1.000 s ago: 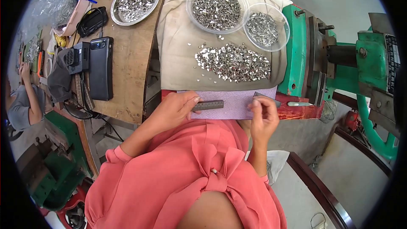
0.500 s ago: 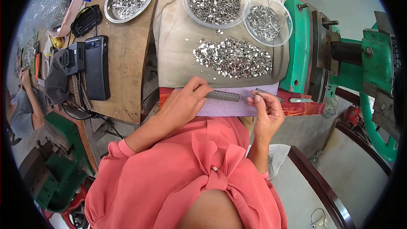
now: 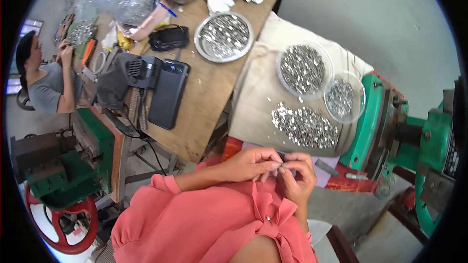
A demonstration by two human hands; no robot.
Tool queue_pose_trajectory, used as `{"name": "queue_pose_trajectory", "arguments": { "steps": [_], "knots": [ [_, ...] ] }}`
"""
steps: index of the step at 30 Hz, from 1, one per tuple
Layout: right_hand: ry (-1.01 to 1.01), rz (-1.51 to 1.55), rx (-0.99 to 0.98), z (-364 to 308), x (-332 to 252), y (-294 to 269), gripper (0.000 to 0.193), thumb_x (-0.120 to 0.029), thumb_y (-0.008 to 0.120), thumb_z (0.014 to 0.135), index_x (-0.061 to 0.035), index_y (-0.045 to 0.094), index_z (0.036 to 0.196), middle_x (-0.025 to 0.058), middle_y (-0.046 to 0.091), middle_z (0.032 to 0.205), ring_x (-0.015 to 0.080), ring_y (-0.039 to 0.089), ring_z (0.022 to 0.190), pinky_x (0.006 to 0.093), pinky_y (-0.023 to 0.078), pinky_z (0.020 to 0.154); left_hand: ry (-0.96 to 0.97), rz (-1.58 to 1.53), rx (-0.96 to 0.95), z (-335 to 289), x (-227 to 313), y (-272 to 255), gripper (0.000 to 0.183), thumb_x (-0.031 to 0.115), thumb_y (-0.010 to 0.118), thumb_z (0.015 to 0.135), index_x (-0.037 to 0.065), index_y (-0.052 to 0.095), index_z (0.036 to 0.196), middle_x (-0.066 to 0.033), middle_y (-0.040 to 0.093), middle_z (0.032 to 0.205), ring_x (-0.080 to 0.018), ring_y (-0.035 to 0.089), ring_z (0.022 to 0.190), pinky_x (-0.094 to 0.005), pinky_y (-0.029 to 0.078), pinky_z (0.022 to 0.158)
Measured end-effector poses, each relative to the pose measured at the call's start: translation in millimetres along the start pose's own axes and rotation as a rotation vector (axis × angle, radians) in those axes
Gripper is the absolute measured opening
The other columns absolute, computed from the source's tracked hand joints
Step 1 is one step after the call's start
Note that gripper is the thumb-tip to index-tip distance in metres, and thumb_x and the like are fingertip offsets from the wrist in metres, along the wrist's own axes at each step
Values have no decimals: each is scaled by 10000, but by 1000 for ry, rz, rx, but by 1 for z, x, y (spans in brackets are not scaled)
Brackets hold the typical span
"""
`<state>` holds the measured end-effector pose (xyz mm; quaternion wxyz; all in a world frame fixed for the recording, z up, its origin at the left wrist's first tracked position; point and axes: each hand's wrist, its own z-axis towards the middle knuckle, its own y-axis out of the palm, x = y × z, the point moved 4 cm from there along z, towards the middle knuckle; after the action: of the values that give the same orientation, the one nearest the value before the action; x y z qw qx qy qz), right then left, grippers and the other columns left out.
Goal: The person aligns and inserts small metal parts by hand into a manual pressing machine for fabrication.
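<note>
My left hand (image 3: 251, 164) and my right hand (image 3: 298, 175) meet fingertip to fingertip just in front of my body, both pinched closed. Something tiny may sit between the fingertips, but it is too small to make out. A dark strip (image 3: 281, 156) shows partly behind the fingers, the rest covered by my hands. Beside the right hand a flat grey bar (image 3: 326, 167) lies on the lilac checked cloth (image 3: 322, 179). Beyond my hands, a loose heap of small shiny metal pieces (image 3: 306, 126) rests on the beige cloth (image 3: 248, 117).
Two clear tubs (image 3: 325, 61) (image 3: 361, 109) of metal parts stand behind the heap. Left, a wooden table (image 3: 195, 122) carries a metal bowl (image 3: 197, 44) and a black phone-like device (image 3: 168, 97). A green machine (image 3: 363, 122) borders the right. Another person (image 3: 51, 85) sits far left.
My two hands have come together from apart; the left has left the ridged dark strip, the right the grey bar. The view has swung left, bringing more of the other person in.
</note>
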<state>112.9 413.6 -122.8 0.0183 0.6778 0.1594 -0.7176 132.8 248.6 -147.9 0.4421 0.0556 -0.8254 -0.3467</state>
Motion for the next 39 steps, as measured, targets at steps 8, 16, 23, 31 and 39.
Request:
{"name": "queue_pose_trajectory", "arguments": {
  "steps": [8, 16, 23, 31, 39],
  "knots": [
    [-28, -60, 89, 5, -9, 2, 177, 67, 756, 739, -16, 702, 885, 126, 684, 947, 230, 660, 887, 314, 517, 794, 550, 702, 328, -12, 66, -5, 47, 71, 617, 946, 30, 634, 962, -31, 590, 802, -81, 554, 637, -256, 447, 546],
    [-142, -400, 63, 7, -5, -2, 172, 56, 753, 750, -29, 704, 892, 121, 673, 918, 267, 656, 836, 346, 524, 742, 1014, 1177, 1212, -55, 268, -70, 164, 143, 619, 965, 2, 676, 1027, -28, 663, 782, -65, 580, 632, -202, 431, 570],
    [-262, -594, -39, -1, -2, 8, 279, -28, 803, 718, -50, 714, 982, 80, 641, 983, 294, 607, 948, 392, 500, 817, 602, 1699, 1422, -32, 347, -199, 256, 154, 590, 899, -11, 693, 1066, -223, 717, 873, -275, 723, 818, -405, 535, 719],
    [-222, -693, -41, -7, 14, 10, 361, -18, 801, 706, -61, 718, 1055, 100, 622, 976, 303, 571, 948, 403, 469, 833, 871, 1431, 1112, -41, 300, -124, 356, 160, 645, 907, 36, 670, 1240, -123, 738, 1059, -237, 686, 905, -362, 519, 806],
    [-213, -736, -173, -2, 12, -1, 349, -88, 791, 746, -109, 718, 1086, 56, 604, 968, 273, 564, 939, 406, 431, 831, 775, 1344, 599, -39, 132, -18, 235, 17, 681, 847, 56, 706, 1077, -114, 696, 983, -281, 681, 834, -359, 554, 696]
  ]
}}
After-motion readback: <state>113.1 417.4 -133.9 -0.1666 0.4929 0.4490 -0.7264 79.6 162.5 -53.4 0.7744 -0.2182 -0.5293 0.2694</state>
